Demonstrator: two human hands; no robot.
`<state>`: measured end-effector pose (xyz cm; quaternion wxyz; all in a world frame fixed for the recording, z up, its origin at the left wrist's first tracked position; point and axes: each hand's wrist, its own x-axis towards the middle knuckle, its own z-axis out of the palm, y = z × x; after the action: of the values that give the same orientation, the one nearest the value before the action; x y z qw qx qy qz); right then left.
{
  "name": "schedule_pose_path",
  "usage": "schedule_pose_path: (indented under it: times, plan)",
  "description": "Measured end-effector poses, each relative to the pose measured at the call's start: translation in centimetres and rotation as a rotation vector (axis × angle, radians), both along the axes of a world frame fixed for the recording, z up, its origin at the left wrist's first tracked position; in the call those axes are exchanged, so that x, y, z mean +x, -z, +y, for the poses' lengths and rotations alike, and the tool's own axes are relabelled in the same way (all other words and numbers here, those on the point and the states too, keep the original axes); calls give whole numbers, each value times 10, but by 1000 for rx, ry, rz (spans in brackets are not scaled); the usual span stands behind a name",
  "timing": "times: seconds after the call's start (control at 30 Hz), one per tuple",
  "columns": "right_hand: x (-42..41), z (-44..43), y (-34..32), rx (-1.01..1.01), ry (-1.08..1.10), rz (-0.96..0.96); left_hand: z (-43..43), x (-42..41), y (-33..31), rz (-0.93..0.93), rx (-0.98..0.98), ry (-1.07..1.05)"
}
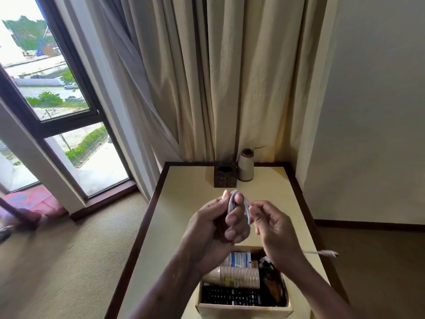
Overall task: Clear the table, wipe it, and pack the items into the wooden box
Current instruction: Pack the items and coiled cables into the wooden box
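Head view: small pale item (231, 203) is gripped by left hand (218, 226) and pinched at its edge by right hand (276, 229), probably for folding. It is held above counter (184, 187), just beyond part-filled wooden box (243, 311).

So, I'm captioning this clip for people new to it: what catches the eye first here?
The left hand and right hand hold a small white item above the table. Nearer the camera, the wooden box holds stacked paper cups and a black remote. A bright window fills the left.
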<state>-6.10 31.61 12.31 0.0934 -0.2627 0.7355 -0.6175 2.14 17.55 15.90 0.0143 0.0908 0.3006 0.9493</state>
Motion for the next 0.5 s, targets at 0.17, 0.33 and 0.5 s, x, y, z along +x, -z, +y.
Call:
schedule_pose_path:
  times: [0.17, 0.33, 0.5]
  plan:
    - [23, -3, 16, 221, -232, -46, -1, -13, -16, 60, -521, -400]
    - [26, 1, 8, 527, -359, 199, -16, -32, 1, -7, -1448, -621]
    - [6, 21, -14, 504, -289, 216, -27, -35, 29, -54, -1688, -231]
